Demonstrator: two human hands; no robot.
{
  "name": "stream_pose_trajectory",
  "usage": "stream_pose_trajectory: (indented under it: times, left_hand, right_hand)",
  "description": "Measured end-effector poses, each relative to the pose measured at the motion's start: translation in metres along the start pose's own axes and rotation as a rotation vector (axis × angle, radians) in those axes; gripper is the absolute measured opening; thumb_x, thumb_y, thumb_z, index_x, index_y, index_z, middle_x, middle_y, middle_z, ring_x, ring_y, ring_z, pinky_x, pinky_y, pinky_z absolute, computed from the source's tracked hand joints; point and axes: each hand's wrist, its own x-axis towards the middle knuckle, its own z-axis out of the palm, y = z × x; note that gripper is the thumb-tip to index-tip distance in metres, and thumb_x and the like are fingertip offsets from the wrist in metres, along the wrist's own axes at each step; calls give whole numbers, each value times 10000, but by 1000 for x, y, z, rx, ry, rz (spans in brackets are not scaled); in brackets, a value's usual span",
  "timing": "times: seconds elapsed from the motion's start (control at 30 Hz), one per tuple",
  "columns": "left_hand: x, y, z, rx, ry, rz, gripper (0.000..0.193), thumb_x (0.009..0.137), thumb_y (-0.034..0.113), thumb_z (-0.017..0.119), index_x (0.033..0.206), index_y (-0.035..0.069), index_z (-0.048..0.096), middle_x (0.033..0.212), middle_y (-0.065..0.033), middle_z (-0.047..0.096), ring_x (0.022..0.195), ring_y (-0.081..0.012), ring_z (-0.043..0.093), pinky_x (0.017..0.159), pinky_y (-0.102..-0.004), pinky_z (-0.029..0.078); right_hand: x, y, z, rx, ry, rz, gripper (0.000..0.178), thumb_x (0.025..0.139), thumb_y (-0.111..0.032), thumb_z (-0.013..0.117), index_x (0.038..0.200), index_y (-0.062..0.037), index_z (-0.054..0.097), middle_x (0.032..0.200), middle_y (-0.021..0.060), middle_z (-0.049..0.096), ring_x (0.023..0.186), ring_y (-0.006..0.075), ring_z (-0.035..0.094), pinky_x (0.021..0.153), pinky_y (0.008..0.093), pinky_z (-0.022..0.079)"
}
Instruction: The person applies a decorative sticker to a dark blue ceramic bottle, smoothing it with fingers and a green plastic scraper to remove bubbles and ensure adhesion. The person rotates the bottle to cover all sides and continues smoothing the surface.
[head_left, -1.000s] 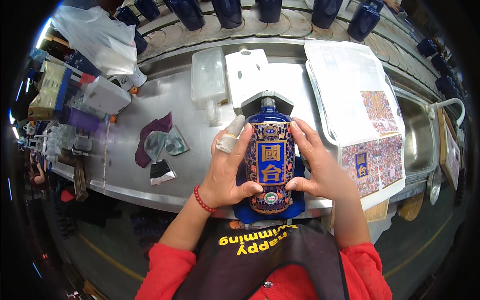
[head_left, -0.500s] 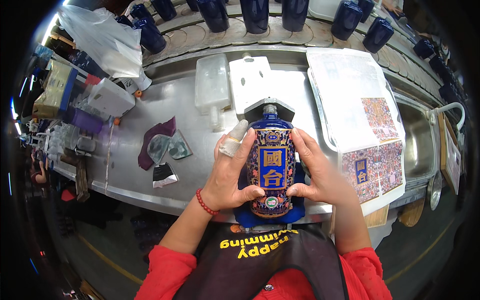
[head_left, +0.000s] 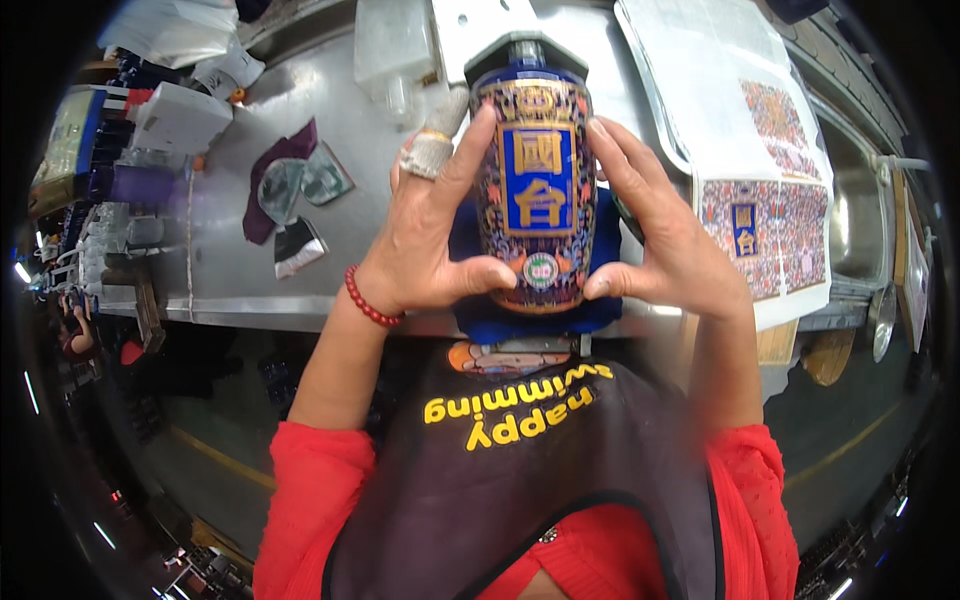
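Observation:
A dark blue bottle (head_left: 540,180) lies face up before me, its neck away from me. A patterned, multicoloured label with a blue and gold panel covers its front. My left hand (head_left: 420,235) grips the bottle's left side, thumb near the base and index finger toward the shoulder. Grey-white covers wrap some of its fingers. Along the opposite side, my right hand (head_left: 675,235) grips with thumb low and fingers higher up. The neck end lies at a dark angular rest (head_left: 572,62). Blue cloth (head_left: 475,318) shows beneath the bottle.
Printed label sheets (head_left: 765,245) lie on the right, next to a metal sink (head_left: 855,205). Torn dark and silvery scraps (head_left: 295,190) are on the metal table (head_left: 225,250) at left. Farther back stands a translucent container (head_left: 392,45). A white box (head_left: 180,118) sits far left.
My view has tilted downward, so the bottle, hands and table appear higher in the picture. Both hands stay on the bottle's sides, the right fingers spread slightly differently.

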Motion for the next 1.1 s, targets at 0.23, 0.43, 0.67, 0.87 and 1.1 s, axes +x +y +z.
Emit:
stream_pose_trajectory:
  times: [0.23,0.43,0.67,0.87,1.1]
  left_hand:
    - [3,-2,2,13,10,56,1148,793,751,669,1615,61,265,1594,-252,356,1466,-416,344,1190,-507,188]
    - [0,0,1,28,-7,45,1167,786,750,674,1622,64,237,1591,-254,352,1461,-412,341,1192,-518,174]
    - [1,5,-1,31,-35,-1,1220,775,778,655,1606,-3,223,1507,-292,415,1362,-449,406,1175,-531,189]
    - [14,8,-5,28,77,-81,1065,883,771,530,1566,-22,332,1526,-288,406,1380,-437,411,1165,-538,224]
    - [15,6,1,-5,47,-110,1059,895,758,531,1583,-11,292,1558,-274,377,1455,-413,355,1189,-525,185]
  right_hand:
    - [-2,2,10,66,6,27,1266,646,-587,864,1625,-91,231,1640,220,249,1527,366,260,1226,446,278]
    - [-2,5,10,61,8,5,1274,641,-592,869,1622,-82,236,1632,223,260,1523,368,265,1226,449,276]
    - [0,2,1,33,-35,22,1308,622,-589,881,1622,-69,218,1610,249,273,1502,402,294,1211,453,302]
    - [13,1,-9,16,37,51,1276,663,-556,878,1632,-98,186,1623,258,254,1508,407,283,1197,454,319]
    - [17,3,-7,61,3,47,1198,710,-457,890,1623,-89,207,1575,276,298,1457,450,347,1175,452,360]
